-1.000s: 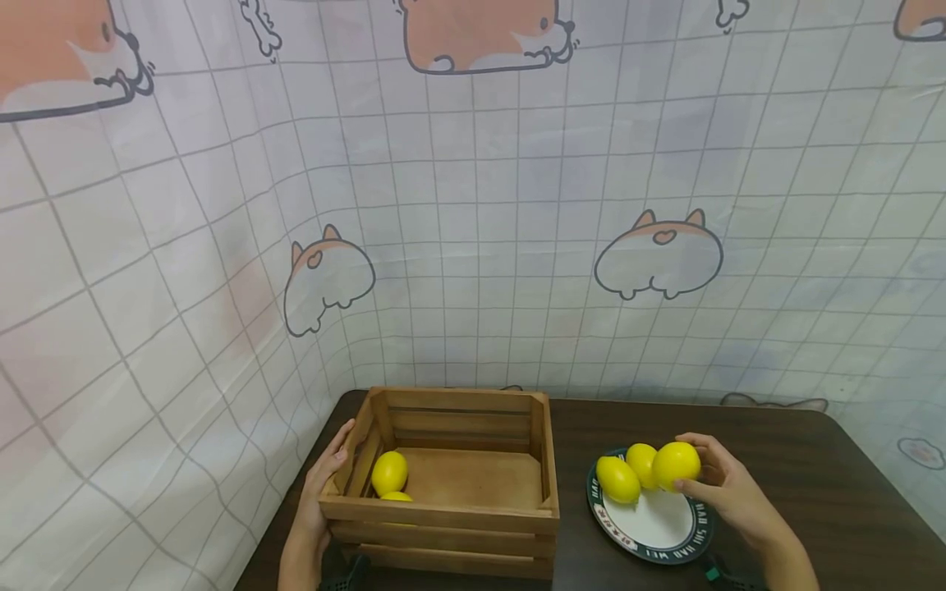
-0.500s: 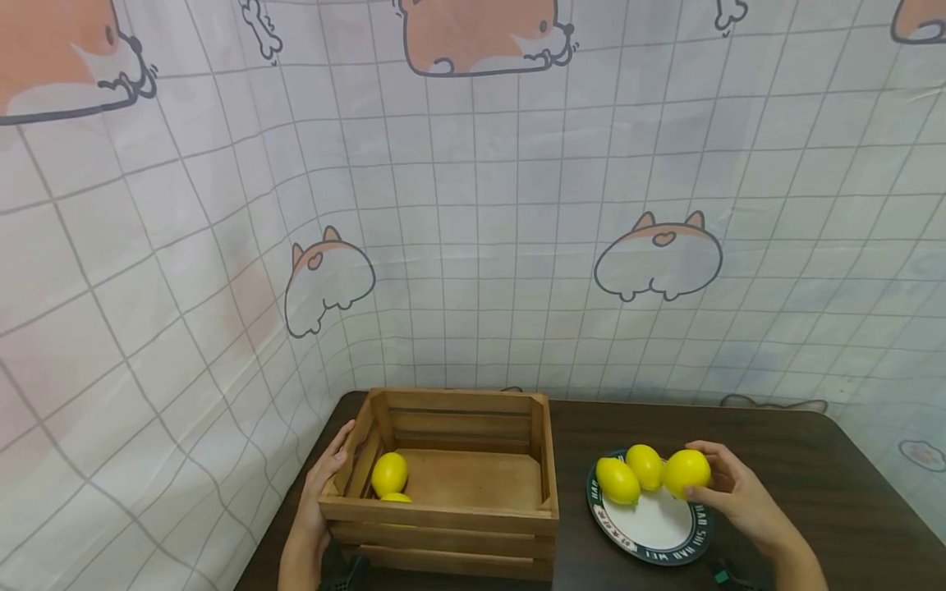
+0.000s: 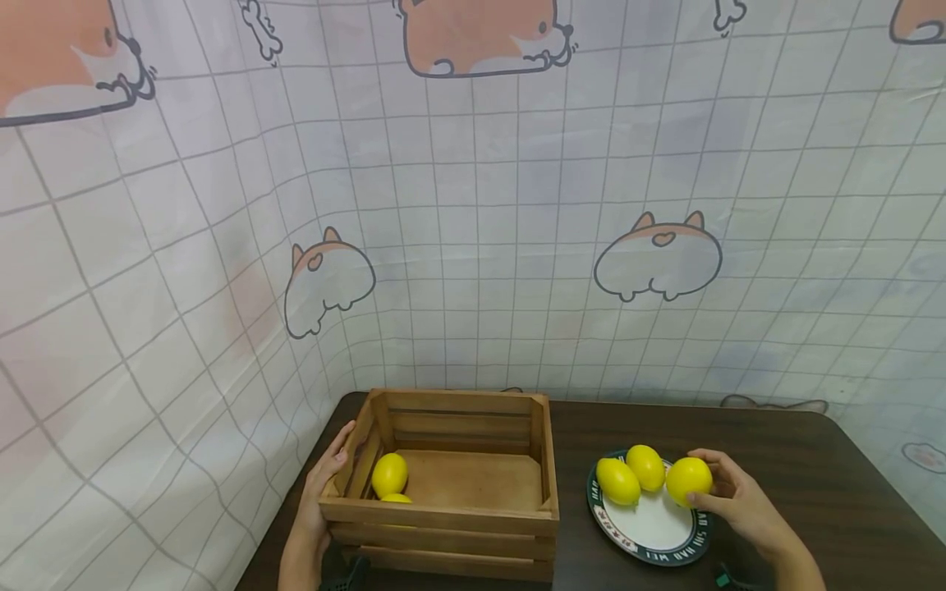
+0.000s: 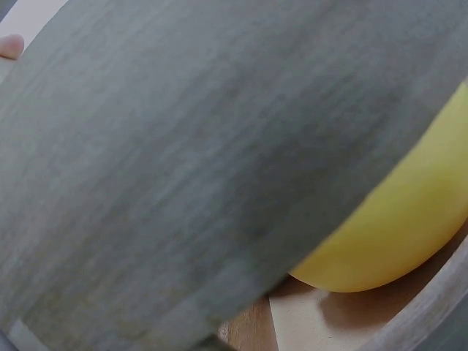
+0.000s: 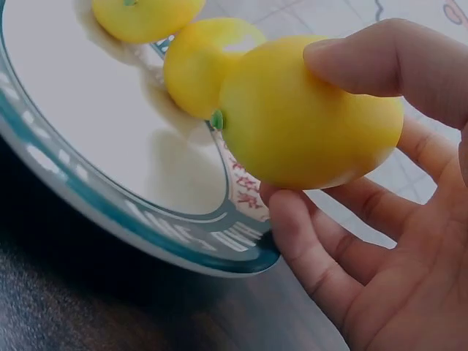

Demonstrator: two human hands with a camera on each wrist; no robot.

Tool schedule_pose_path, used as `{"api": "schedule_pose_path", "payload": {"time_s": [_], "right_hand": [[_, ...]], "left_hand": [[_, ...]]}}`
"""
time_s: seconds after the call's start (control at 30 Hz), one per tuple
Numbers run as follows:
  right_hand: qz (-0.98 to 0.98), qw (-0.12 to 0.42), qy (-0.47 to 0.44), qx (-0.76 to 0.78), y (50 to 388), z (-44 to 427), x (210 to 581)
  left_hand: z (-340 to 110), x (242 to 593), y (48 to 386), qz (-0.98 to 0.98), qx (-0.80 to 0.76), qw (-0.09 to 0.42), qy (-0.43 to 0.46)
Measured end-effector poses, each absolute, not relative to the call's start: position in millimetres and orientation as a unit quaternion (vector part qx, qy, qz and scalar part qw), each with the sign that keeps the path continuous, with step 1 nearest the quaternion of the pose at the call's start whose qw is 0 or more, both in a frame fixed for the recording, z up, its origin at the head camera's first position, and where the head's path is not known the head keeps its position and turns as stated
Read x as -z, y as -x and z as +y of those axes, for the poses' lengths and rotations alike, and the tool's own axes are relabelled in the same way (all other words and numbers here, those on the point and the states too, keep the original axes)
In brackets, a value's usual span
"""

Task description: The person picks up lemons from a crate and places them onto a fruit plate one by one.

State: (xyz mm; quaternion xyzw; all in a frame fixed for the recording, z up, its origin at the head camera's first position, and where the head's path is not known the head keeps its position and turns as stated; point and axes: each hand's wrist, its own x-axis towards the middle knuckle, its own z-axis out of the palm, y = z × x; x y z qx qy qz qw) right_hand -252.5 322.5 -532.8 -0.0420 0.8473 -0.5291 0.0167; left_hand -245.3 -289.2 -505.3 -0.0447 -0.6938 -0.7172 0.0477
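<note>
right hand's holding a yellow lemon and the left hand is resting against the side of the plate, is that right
The left hand's place is wrong: the head view shows the left hand resting against the side of the wooden crate. The right hand does hold a yellow lemon.

Both forearms [image 3: 794, 558] are held forward, well apart. The left grip [image 3: 319, 483] is extended, fingers [image 3: 338, 443] pointed ahead; the right grip [image 3: 741, 499] is curled, with thumb [image 5: 365, 64] set opposite fingers.

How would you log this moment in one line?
Right hand: grips lemon at plate; left hand: touches crate; plate: two other lemons; crate: two lemons visible
</note>
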Motion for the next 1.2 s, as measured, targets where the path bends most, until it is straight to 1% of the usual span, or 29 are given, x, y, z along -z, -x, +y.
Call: {"api": "schedule_pose_path", "payload": {"time_s": [0.73, 1.2], "right_hand": [[0.859, 0.006, 0.03, 0.511, 252.9, 326.5, 546.4], [0.857, 0.032, 0.016, 0.514, 254.6, 324.4, 547.4]], "left_hand": [[-288.5, 503.6, 245.0, -0.696, 0.715, 0.046, 0.044], [-288.5, 503.6, 244.8, -0.698, 0.713, 0.047, 0.044]]}}
